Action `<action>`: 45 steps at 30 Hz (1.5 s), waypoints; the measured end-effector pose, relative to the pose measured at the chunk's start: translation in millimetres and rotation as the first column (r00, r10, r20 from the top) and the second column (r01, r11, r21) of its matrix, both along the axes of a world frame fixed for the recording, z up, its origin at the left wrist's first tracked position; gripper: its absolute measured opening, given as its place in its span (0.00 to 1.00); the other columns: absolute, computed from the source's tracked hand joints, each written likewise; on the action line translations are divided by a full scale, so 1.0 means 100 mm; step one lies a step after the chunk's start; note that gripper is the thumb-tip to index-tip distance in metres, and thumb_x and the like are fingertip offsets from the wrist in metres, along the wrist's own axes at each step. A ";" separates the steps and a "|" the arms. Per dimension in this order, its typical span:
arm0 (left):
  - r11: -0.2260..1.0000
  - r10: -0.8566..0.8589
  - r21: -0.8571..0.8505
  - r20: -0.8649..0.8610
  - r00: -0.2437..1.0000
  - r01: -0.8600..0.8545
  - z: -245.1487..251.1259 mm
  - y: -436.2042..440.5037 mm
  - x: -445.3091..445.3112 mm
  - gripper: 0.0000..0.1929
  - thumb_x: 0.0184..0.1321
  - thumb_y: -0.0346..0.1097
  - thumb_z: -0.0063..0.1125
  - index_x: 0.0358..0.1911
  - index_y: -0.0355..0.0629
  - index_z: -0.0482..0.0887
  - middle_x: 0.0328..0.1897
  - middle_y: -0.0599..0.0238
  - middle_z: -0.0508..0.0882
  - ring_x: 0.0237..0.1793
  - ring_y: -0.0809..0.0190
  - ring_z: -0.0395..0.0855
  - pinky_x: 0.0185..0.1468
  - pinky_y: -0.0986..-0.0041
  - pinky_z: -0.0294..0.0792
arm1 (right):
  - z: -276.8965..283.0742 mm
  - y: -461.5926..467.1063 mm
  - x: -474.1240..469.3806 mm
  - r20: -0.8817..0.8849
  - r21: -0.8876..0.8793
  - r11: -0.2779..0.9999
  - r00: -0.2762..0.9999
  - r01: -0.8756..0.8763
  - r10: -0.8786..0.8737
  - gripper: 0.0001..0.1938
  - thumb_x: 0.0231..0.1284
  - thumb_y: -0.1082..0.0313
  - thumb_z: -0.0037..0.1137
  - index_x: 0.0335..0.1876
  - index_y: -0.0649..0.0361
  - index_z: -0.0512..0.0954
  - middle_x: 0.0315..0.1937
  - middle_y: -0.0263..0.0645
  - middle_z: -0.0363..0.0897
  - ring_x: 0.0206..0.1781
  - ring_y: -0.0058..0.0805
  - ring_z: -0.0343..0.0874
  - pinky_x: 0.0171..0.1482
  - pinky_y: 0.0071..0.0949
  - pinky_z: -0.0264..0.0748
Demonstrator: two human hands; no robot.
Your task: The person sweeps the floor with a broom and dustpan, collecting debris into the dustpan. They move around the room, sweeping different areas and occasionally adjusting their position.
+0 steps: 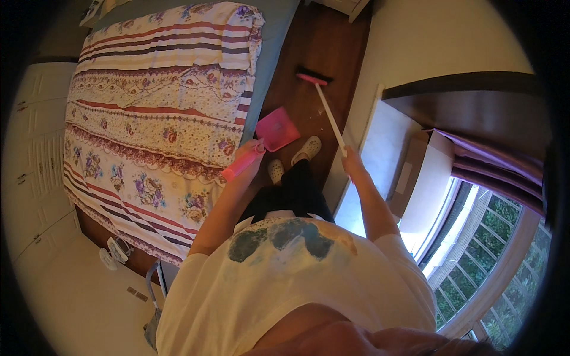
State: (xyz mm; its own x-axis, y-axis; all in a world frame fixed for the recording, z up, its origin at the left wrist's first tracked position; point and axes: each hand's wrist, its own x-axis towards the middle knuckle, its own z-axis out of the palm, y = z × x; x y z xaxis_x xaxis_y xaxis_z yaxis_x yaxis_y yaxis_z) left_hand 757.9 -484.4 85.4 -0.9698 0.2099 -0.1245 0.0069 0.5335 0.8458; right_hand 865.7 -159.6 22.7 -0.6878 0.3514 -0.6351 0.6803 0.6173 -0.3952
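Observation:
My left hand is closed around the handle of a pink plastic dustpan. The pan hangs over or rests on the floor beside the bed; I cannot tell which. My right hand grips the pale handle of a broom. Its pink head with dark bristles lies farther out on the dark wooden floor. Some small pale debris is on the floor near the broom handle. My feet, in light clogs, stand just behind the pan.
A bed with a floral striped cover borders the floor strip on the left. At the right are a wall, a windowsill with a cardboard box, and a purple curtain. White cabinets stand far left; a white furniture corner shows ahead.

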 end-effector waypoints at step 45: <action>0.988 -0.029 -0.153 -0.101 0.994 0.013 0.19 0.19 0.48 0.06 0.59 0.31 0.49 0.33 0.35 0.74 0.30 0.57 0.80 0.35 0.59 0.81 0.36 0.73 0.69 | 0.20 0.04 1.02 0.120 -0.229 0.936 0.962 0.266 -0.244 0.21 0.58 0.70 0.43 0.59 0.52 0.64 0.21 0.45 0.73 0.17 0.32 0.72 0.18 0.30 0.73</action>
